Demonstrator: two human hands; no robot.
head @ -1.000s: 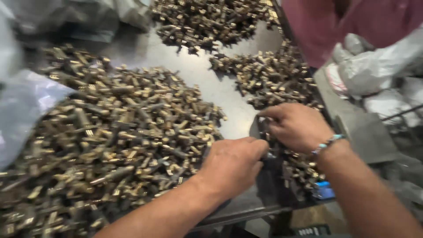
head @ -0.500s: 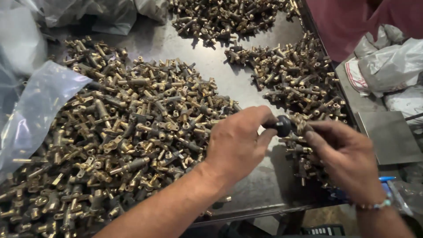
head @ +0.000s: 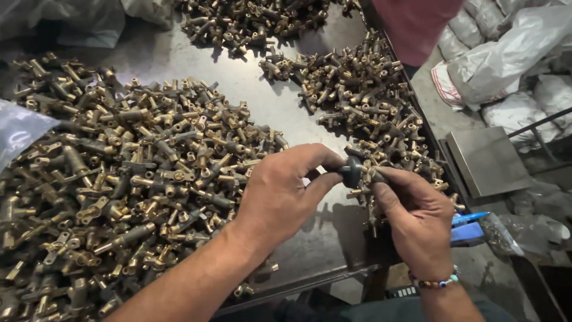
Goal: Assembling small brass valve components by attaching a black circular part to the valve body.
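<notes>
My left hand (head: pixel 280 194) pinches a small black round knob (head: pixel 352 171) between thumb and fingers. My right hand (head: pixel 414 217), with a beaded bracelet on the wrist, grips a brass valve fitting (head: pixel 374 175) that meets the knob. Both hands hover over the near edge of a metal table (head: pixel 262 101). A big heap of brass fittings (head: pixel 119 179) lies to the left of my left hand. A second heap of brass fittings (head: pixel 363 89) spreads just beyond my right hand.
A third heap of fittings (head: pixel 250 21) lies at the far end. A person in a red top (head: pixel 417 27) stands at the far right corner. Clear plastic bags (head: pixel 24 131) lie at the left; white sacks (head: pixel 506 59) and a steel plate (head: pixel 485 161) sit on the right.
A second ago both hands were low at the table's right edge. They have since risen, and the black knob now sits between them against the brass fitting.
</notes>
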